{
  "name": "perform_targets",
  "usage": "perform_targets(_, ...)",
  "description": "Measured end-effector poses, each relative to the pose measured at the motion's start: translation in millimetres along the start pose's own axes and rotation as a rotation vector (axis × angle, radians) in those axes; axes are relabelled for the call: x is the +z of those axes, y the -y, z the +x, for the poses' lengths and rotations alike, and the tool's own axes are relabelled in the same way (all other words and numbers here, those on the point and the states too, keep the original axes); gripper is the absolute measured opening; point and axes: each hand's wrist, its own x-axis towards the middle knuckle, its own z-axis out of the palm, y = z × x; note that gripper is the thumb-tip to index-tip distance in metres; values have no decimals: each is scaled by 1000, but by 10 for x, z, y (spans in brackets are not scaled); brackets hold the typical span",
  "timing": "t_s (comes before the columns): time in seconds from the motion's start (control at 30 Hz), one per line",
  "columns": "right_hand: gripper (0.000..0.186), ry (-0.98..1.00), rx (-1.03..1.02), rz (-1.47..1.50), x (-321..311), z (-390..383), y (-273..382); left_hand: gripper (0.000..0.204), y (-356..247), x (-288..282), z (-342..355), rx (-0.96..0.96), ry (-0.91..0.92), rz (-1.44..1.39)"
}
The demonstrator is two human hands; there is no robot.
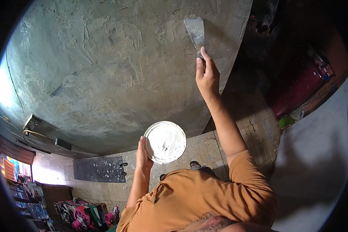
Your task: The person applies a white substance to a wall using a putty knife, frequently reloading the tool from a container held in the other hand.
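My right hand [207,75] is raised to the upper right of the wall and grips the short handle of a putty knife [195,31]. The wide metal blade has pale smears on it and lies at or close to the wall surface; I cannot tell if it touches. Chest-high, my left hand [142,156] supports a round white tub [147,149] from its left side. White putty [166,142] fills the tub, with an uneven, scooped surface. The grey-green wall [104,73] carries rough ridges and streaks of plaster.
The wall's edge runs down on the right, beside a dark opening. A dark mat [99,169] with white splatters lies on the tiled floor [205,145]. Boxes with cables [32,123] hang low on the wall at left. Pink-wheeled items [81,218] stand at lower left, a dark red cabinet [297,87] at right.
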Motion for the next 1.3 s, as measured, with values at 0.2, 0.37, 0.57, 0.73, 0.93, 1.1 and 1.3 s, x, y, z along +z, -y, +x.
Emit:
perform_targets(0.2,37,77,22,3,-113,-514,26,60,-15,-6,-14,15,37,-20)
perform_targets(0.37,37,-21,-10,41,-91,10,206,61,12,-32,25,21,35,19)
perform_targets(0.57,41,98,-8,-10,68,-635,-40,61,31,-10,21,8,23,11)
perform_targets(0.73,41,19,-94,32,67,-467,198,59,22,-90,1,-2,16,-19)
perform_targets(0.93,41,105,-21,32,309,-309,221,58,-28,-12,-60,19,-4,-17)
perform_targets(1.1,42,226,-51,60,354,-1033,90,59,-36,-119,-110,44,42,-59)
perform_targets(1.3,44,56,-44,30,416,-215,317,59,-29,-129,-129,38,0,-40)
